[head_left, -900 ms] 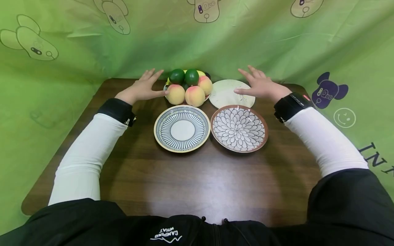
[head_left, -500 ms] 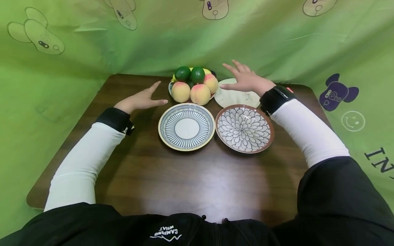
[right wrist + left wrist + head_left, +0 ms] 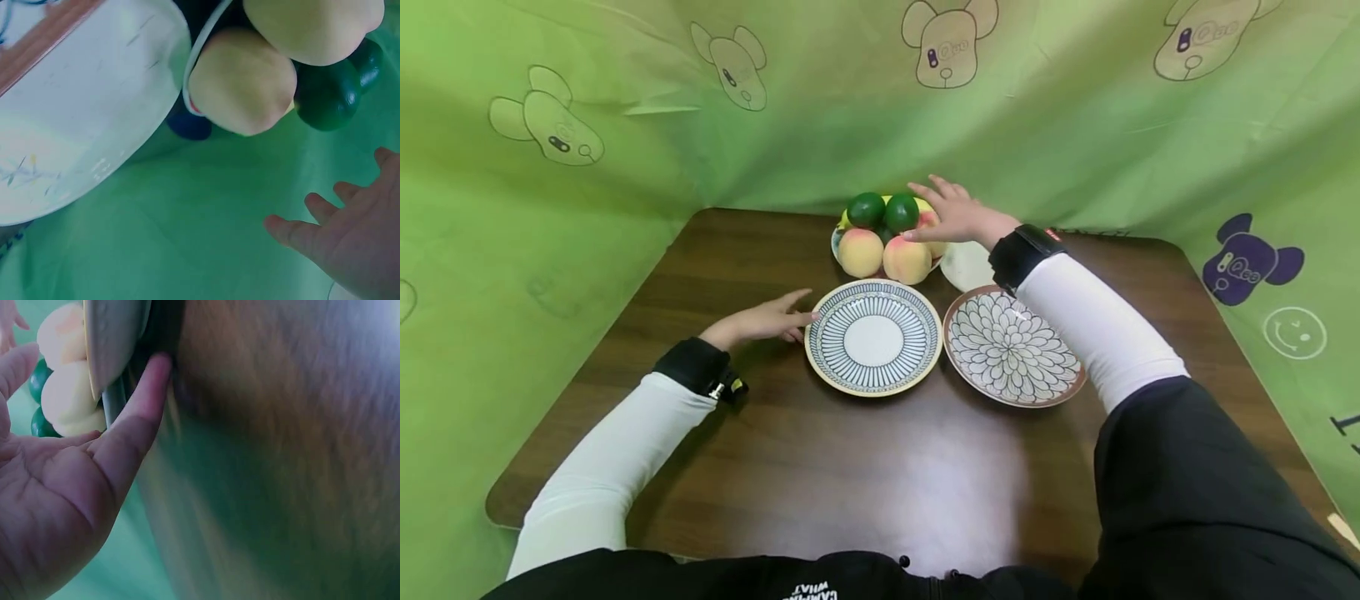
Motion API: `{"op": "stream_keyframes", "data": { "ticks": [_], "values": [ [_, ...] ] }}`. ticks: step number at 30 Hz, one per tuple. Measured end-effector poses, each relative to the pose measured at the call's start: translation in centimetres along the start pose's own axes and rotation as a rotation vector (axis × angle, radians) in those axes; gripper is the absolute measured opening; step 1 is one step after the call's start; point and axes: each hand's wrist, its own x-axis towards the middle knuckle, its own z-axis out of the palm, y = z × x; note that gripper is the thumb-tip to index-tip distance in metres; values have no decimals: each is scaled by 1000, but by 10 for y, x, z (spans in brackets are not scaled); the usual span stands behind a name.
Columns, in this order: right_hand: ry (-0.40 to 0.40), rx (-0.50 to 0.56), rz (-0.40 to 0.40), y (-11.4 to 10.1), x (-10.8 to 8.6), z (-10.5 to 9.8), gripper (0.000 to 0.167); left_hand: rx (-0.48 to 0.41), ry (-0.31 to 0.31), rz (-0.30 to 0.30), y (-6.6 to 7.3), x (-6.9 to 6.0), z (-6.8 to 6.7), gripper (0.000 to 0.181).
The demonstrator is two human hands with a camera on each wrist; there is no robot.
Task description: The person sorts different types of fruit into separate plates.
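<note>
Near the splayed, empty right hand, round pink-yellow peaches are sitting; the left hand, spread, gripping nothing visibly, is dropping to the round blue-striped ceramic plate, bringing it within grasp.

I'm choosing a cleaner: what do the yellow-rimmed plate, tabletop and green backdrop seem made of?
Yellow-rimmed plate: probably glazed ceramic, perhaps melamine; smooth, with a crisp patterned face.
Tabletop: wood or wood-look laminate, satin, judging by its brown grain and soft reflection.
Green backdrop: likely fabric or plastic sheeting, faintly shiny; hangs in loose folds.
</note>
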Motion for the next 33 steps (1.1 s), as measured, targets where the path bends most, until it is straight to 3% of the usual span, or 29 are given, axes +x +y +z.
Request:
{"op": "stream_keyframes", "data": {
  "ticks": [7, 13, 18, 23, 33],
  "values": [
    [117, 91, -16, -13, 25, 4, 96, -269, -53, -52, 3, 4, 21, 67],
    [189, 102, -2, -18, 42, 14, 92, -356, -46, -70, 7, 7, 33, 56],
    [215, 131, 47, -19, 44, 27, 89, -450, -43, -95, 5, 6, 37, 53],
    [263, 154, 73, -21, 43, 34, 85, -446, -62, -62, 3, 2, 40, 51],
    [294, 140, 84, -19, 40, 31, 84, -322, -104, 5, 6, 4, 43, 57]
  ]
}}
